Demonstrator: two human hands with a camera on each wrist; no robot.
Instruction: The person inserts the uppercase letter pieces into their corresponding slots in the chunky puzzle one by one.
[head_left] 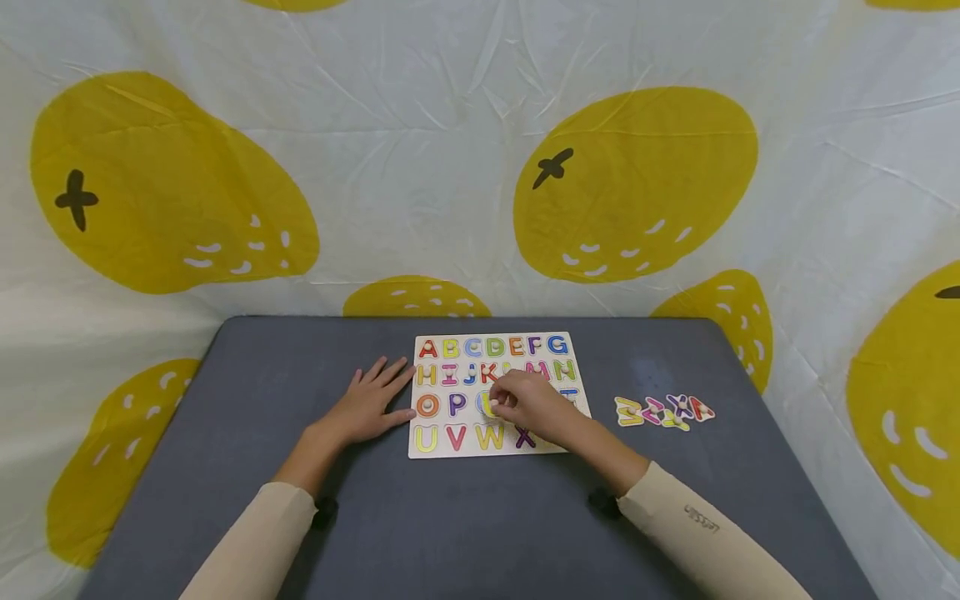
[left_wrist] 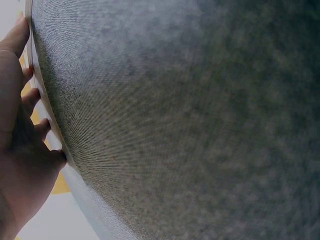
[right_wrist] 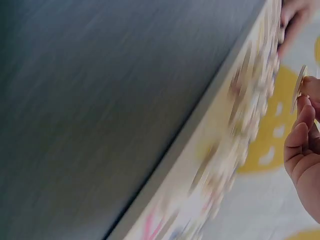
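Observation:
A pale wooden alphabet puzzle board [head_left: 438,422] lies on the grey table, with colourful letters in rows. My right hand [head_left: 534,408] is over its third row, pinching a thin flat letter piece [right_wrist: 298,90] between thumb and fingers; in the right wrist view the piece is seen edge-on, raised off the board. Yellow shows at the fingertips in the head view. My left hand [head_left: 367,404] rests palm down on the table with fingers spread, its thumb and fingertips at the board's left edge. Knobs stand on letters in the upper rows. The right hand hides part of the board.
Several loose letter pieces [head_left: 663,412] lie in a small overlapping group right of the board, among them a purple X and a red letter. A white curtain [head_left: 420,192] with yellow fruit prints hangs behind and beside the grey table [head_left: 480,525].

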